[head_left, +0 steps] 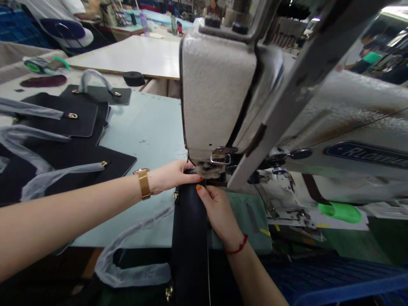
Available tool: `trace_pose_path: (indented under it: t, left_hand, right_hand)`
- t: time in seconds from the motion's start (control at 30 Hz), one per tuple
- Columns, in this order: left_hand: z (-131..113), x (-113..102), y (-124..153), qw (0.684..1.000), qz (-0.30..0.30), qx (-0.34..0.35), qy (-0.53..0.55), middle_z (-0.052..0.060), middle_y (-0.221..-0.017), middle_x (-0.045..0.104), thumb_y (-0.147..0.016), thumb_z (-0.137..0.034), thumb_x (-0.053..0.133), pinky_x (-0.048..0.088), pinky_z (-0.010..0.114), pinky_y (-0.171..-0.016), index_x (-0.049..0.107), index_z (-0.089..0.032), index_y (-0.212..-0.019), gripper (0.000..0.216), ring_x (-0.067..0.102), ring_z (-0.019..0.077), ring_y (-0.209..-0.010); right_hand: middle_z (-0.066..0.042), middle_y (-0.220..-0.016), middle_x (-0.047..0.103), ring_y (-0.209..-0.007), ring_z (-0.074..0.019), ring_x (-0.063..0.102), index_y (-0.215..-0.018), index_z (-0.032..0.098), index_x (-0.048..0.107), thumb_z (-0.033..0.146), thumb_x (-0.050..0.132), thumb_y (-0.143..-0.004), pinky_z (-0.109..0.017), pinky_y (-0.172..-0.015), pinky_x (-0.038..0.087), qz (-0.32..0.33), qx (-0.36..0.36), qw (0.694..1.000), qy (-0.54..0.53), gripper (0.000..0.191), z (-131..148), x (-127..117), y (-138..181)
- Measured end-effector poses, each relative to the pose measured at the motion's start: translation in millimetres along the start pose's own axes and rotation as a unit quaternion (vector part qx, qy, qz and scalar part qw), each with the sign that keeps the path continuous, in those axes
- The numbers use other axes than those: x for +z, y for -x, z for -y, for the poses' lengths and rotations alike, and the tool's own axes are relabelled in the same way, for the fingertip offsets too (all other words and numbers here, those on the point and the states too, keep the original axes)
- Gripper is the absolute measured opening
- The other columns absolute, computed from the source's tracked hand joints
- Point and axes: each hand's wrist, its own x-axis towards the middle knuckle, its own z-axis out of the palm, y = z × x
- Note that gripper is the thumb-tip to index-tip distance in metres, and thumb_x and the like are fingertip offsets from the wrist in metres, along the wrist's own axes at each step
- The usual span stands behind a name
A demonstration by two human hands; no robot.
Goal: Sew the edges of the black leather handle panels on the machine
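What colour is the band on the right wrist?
Red: a thin cord bracelet on the right hand, clearest in the head view.

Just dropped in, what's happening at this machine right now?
A person holds a black bag piece under the head of a sewing machine. The left hand presses its top edge by the presser foot; the right hand pinches its right side. Finished black panels with wrapped handles lie on the table to the left.

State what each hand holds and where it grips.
Both hands hold the black bag piece at its top end under the sewing machine head: left hand on its left side, right hand on its right edge.
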Motion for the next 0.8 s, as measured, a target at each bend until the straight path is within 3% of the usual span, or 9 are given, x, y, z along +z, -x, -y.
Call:
trace_pose_path:
  t: [0.07,0.17,0.27,0.37,0.43,0.6,0.73,0.8]
  left_hand:
    - [6.5,-4.8,-1.2,0.999,0.043,0.008,-0.031,0.002,-0.096,0.08,-0.072,-0.033,0.077,0.05,0.045,-0.102,0.077,-0.022,-0.096,0.027,0.071,0.0269,-0.103]
    - [15.9,-17.6,-3.3,0.995,0.044,0.049,-0.081,0.001,-0.098,0.079,-0.074,-0.038,0.075,0.049,0.043,-0.104,0.078,-0.024,-0.096,0.026,0.07,0.0269,-0.106]
    - [29.7,-33.4,2.3,0.991,-0.044,0.057,-0.112,0.0,-0.105,0.077,-0.082,-0.044,0.065,0.045,0.04,-0.106,0.076,-0.021,-0.098,0.031,0.068,0.0251,-0.109]
    - [54.6,-46.0,19.8,0.982,-0.129,0.051,-0.127,0.0,-0.125,0.069,-0.09,-0.041,0.053,0.034,0.041,-0.113,0.067,-0.018,-0.119,0.039,0.06,0.0231,-0.121]
    - [75.9,-48.4,35.7,0.982,-0.128,0.046,-0.128,0.002,-0.136,0.062,-0.089,-0.038,0.056,0.032,0.041,-0.115,0.058,-0.018,-0.132,0.047,0.055,0.0247,-0.127]
    - [108.5,-26.6,67.4,0.993,-0.079,0.022,-0.083,0.008,-0.155,0.042,-0.081,-0.042,0.067,0.032,0.044,-0.117,0.041,-0.025,-0.147,0.073,0.044,0.032,-0.139]
    - [100.7,1.3,66.3,0.993,-0.1,0.002,-0.055,0.002,-0.162,0.029,-0.087,-0.05,0.06,0.02,0.037,-0.123,0.029,-0.027,-0.153,0.076,0.025,0.0245,-0.149]
    - [95.5,12.5,59.3,0.993,-0.114,-0.004,-0.001,0.003,-0.161,0.031,-0.09,-0.052,0.055,0.017,0.036,-0.124,0.034,-0.025,-0.151,0.07,0.025,0.0218,-0.149]
  right_hand:
    - [0.001,-0.061,0.05,-0.056,-0.0105,0.041,-0.066,0.014,0.059,0.048,0.053,-0.09,-0.021,-0.048,0.027,0.011,-0.003,1.0,-0.004,0.042,0.7,-2.8,0.5]
    - [0.0,-0.059,0.052,-0.055,-0.0106,0.042,-0.066,0.014,0.061,0.049,0.055,-0.09,-0.021,-0.048,0.028,0.005,-0.015,1.0,0.0,0.043,-0.3,-3.4,-0.1]
    - [0.001,-0.057,0.05,-0.054,-0.0103,0.041,-0.063,0.014,0.06,0.051,0.055,-0.09,-0.021,-0.048,0.028,0.001,-0.019,1.0,0.002,0.046,-2.5,-1.7,-1.2]
    - [0.001,-0.056,0.048,-0.052,-0.0095,0.039,-0.062,0.014,0.058,0.053,0.054,-0.091,-0.021,-0.047,0.026,0.007,-0.019,1.0,-0.002,0.048,-4.9,-0.3,-2.0]
    - [0.002,-0.056,0.046,-0.052,-0.009,0.038,-0.062,0.015,0.056,0.053,0.053,-0.091,-0.021,-0.047,0.026,0.009,-0.017,1.0,-0.005,0.048,-5.7,-0.4,-2.6]
    - [0.003,-0.057,0.043,-0.052,-0.0082,0.036,-0.062,0.016,0.051,0.054,0.051,-0.093,-0.02,-0.046,0.026,0.024,-0.003,1.0,-0.003,0.049,-2.8,-1.7,-1.0]
    - [0.001,-0.058,0.051,-0.053,-0.0101,0.047,-0.064,0.016,0.055,0.052,0.049,-0.095,-0.02,-0.047,0.032,0.063,0.012,0.998,0.02,0.048,1.6,-6.7,17.9]
    - [-0.002,-0.064,0.06,-0.058,-0.0134,0.057,-0.072,0.016,0.064,0.05,0.046,-0.097,-0.021,-0.05,0.04,0.09,0.022,0.995,0.043,0.046,6.8,-20.7,38.1]
